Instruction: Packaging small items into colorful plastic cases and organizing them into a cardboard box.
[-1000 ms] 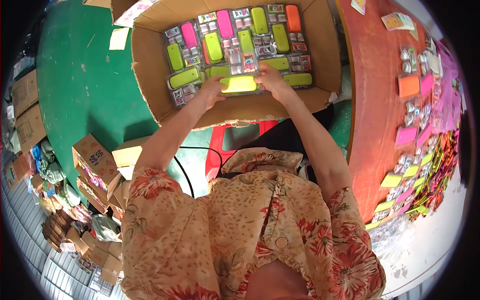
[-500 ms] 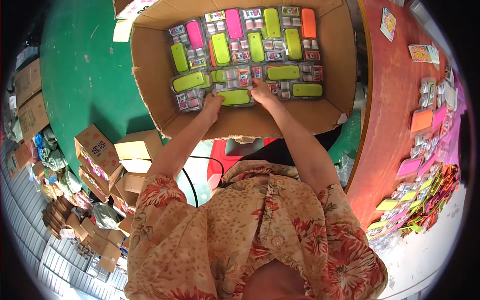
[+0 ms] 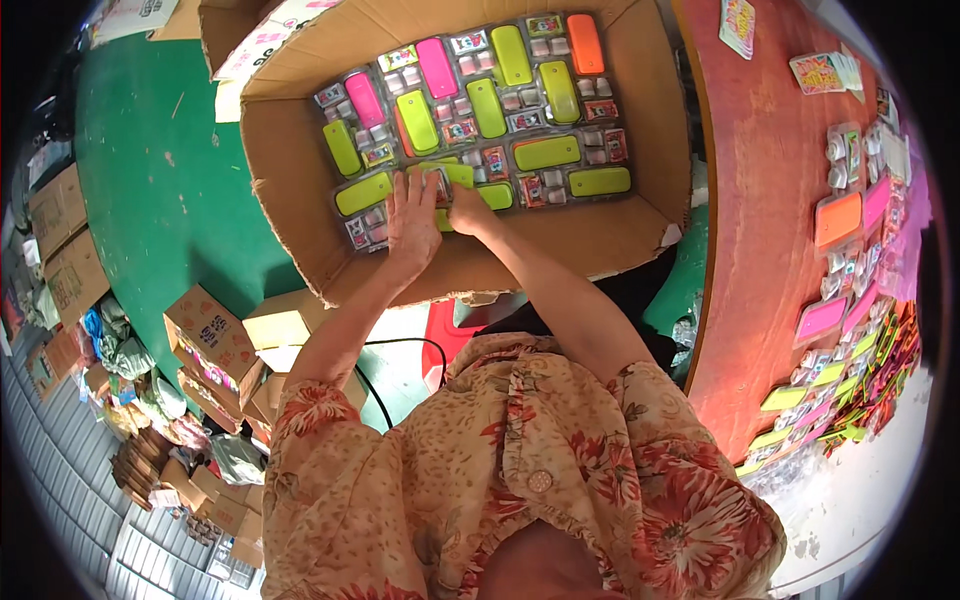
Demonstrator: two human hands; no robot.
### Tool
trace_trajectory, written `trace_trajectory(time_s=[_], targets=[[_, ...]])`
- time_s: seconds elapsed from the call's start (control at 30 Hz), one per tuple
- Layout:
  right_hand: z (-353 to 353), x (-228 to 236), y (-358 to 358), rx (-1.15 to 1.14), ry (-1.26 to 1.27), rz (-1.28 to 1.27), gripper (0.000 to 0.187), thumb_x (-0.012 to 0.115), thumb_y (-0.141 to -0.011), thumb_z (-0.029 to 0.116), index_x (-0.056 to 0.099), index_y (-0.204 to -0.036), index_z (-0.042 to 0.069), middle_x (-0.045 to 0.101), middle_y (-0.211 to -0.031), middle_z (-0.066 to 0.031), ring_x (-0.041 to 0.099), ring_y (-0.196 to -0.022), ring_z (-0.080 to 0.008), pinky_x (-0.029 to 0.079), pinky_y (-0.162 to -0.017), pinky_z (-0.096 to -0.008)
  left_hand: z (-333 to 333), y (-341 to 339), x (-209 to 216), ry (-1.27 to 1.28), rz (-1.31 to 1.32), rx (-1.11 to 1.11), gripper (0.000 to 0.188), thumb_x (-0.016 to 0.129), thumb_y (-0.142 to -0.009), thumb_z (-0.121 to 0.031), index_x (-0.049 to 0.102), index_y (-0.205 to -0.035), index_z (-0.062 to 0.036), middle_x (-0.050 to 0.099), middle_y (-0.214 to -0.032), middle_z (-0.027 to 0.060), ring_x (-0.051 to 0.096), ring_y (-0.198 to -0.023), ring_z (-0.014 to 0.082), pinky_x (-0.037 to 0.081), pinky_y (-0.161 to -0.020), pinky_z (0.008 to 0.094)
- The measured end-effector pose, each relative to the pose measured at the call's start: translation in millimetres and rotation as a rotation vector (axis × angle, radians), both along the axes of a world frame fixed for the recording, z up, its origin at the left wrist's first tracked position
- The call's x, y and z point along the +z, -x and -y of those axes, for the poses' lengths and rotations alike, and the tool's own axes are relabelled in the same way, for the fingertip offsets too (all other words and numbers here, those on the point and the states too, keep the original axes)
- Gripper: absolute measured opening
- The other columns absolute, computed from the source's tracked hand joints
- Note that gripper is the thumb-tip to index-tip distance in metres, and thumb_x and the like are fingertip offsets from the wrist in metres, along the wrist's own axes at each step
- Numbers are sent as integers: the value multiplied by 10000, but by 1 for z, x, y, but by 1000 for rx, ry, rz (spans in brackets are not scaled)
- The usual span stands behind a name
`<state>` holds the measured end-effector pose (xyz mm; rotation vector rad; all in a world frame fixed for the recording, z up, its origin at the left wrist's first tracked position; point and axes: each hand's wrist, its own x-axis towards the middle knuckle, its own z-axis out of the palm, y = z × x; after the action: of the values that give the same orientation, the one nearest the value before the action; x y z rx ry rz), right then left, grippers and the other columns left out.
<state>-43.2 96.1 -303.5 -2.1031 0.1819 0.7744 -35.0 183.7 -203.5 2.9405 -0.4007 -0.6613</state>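
Observation:
A big open cardboard box (image 3: 285, 160) in front of me holds rows of clear plastic packs. Each pack carries a phone-shaped case in yellow-green, pink or orange, beside small white pots and printed sachets. My left hand (image 3: 412, 222) lies over the near row, its fingers stretched out on the packs. Close beside it, my right hand (image 3: 472, 212) is closed at the edge of a clear pack with a yellow-green case (image 3: 456, 174). That pack sits slightly askew among the others, and the hands partly hide it. Another yellow-green case (image 3: 495, 196) shows just right of my right hand.
A reddish table (image 3: 740, 200) runs along the right, with more packs, an orange case (image 3: 838, 218) and printed cards (image 3: 825, 74) on it. Smaller cardboard cartons (image 3: 212, 335) stand on the green floor (image 3: 150, 190) at left. A red stool (image 3: 440, 335) is below the box.
My left hand has gone from gripping a pack to lying stretched over the row. My right hand has moved left, close to it. A near-row pack now sits askew. The whole view has shifted.

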Motion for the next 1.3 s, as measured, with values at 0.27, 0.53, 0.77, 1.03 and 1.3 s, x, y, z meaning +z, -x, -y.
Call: trace_trajectory(time_s=[0.27,0.53,0.77,1.03,1.3], targets=[[16,70,-7,174,-147,210,172,506,-640,110,598,-772,49,580,-766,-190,559,-717,-349,457,-614,-388,-21,-13,-42,-38,65,-306,270,381,-781,-150,465,-1018,-52,438,-1127,151,344,-1112,327,225,-906,488],[59,204,25,196,-527,540,236,451,-740,107,496,-943,-5,538,-909,-159,529,-859,-297,451,-711,-359,-2,-25,-43,-202,-137,-339,659,540,-713,-122,230,-1294,-144,212,-1325,162,204,-1206,381,244,-913,535],[303,265,49,-488,709,772,201,546,-680,75,516,-875,31,533,-791,-151,534,-738,-312,446,-624,-381,-15,-24,-24,117,3,-167,513,510,-744,-101,340,-1228,-89,281,-1266,196,323,-1127,368,286,-908,461],[422,250,64,-469,1143,427,189,497,-747,197,574,-821,41,583,-708,-175,583,-674,-324,474,-588,-416,1,-25,21,390,253,-143,547,480,-665,35,359,-1198,7,328,-1211,235,376,-1035,385,315,-890,403],[531,221,101,-393,621,368,391,532,-766,305,487,-990,-12,583,-796,-173,566,-726,-227,435,-613,-307,-35,-39,26,177,323,72,448,528,-734,-128,401,-1162,-95,391,-1181,209,387,-1082,353,345,-894,388]])
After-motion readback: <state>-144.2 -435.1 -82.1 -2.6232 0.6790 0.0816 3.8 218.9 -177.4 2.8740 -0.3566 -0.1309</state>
